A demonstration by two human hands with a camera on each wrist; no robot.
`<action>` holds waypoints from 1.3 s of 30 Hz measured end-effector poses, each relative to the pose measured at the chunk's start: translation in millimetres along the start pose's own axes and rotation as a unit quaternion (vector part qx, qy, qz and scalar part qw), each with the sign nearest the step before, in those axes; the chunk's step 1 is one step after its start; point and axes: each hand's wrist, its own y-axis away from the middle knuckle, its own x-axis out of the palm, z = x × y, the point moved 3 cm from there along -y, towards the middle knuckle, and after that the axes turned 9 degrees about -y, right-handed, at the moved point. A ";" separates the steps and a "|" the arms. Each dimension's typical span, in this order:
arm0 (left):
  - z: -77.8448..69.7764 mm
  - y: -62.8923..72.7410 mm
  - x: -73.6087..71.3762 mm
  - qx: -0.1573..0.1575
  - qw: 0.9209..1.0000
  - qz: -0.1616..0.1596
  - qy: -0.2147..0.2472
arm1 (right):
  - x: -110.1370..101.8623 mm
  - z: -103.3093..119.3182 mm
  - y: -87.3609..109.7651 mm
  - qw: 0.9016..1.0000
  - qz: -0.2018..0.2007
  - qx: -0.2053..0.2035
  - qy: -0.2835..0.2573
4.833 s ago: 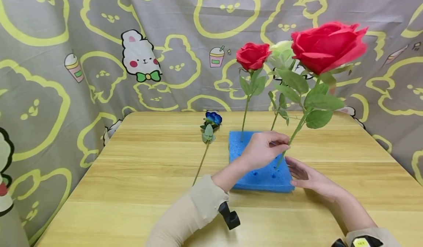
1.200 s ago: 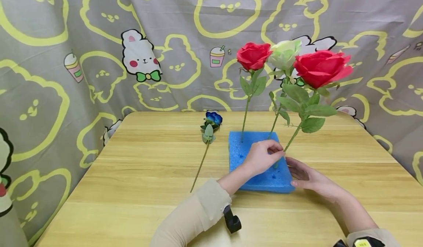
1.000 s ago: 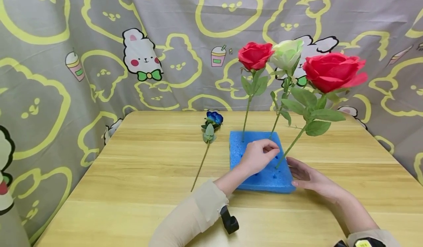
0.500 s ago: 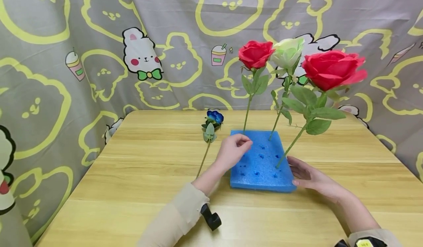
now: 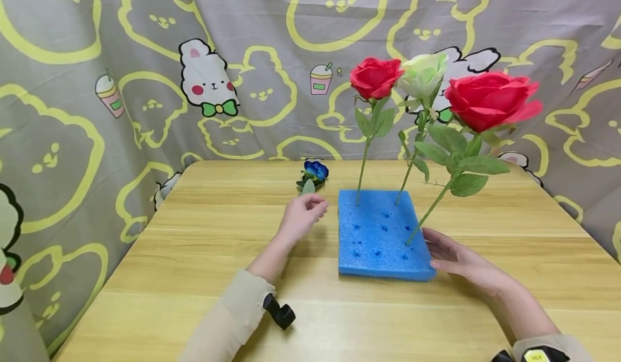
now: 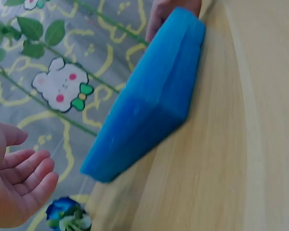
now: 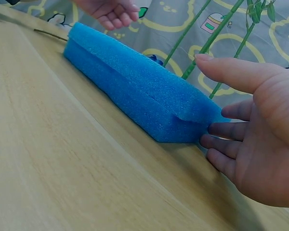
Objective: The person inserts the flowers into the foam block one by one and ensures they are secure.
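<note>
My left hand (image 5: pixel 302 215) is over the table left of the foam block, overlapping the stem of a blue artificial rose (image 5: pixel 315 171) that lies there. Its fingers (image 6: pixel 36 178) are loosely bent with nothing between them. My right hand (image 5: pixel 458 257) rests against the right side of the blue foam block (image 5: pixel 368 267), its fingers extended along the edge. Three flowers stand in the block: a red rose (image 5: pixel 375 79) at back left, a pale green one (image 5: pixel 423 76) at back right, and a larger red rose (image 5: pixel 492 101) leaning right near the right edge.
Several small holes show in the top of the foam. The block sits on a wooden table (image 5: pixel 194 297), with a patterned grey curtain (image 5: pixel 262 17) hanging behind and beside it. Tall stems rise close to my right hand.
My left hand pushed the large red rose's stem lower into the foam, let go of it, and moved left toward the blue rose. The right hand stayed at the block.
</note>
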 end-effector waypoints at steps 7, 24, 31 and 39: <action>16.1 2.9 -16.5 -0.011 1.000 -0.024 -0.013 | -1.4 -2.3 0.6 1.000 -0.004 0.010 0.003; 49.9 6.0 -23.3 -0.082 0.987 0.001 -0.140 | 2.1 -0.4 1.2 1.000 -0.003 -0.005 0.002; 55.7 3.7 -18.2 -0.102 0.982 0.010 -0.161 | 1.0 -1.2 0.7 1.000 -0.002 -0.009 0.003; 55.7 3.0 -13.9 -0.110 0.978 0.028 -0.173 | -1.0 -2.2 -0.7 1.000 -0.005 -0.008 0.012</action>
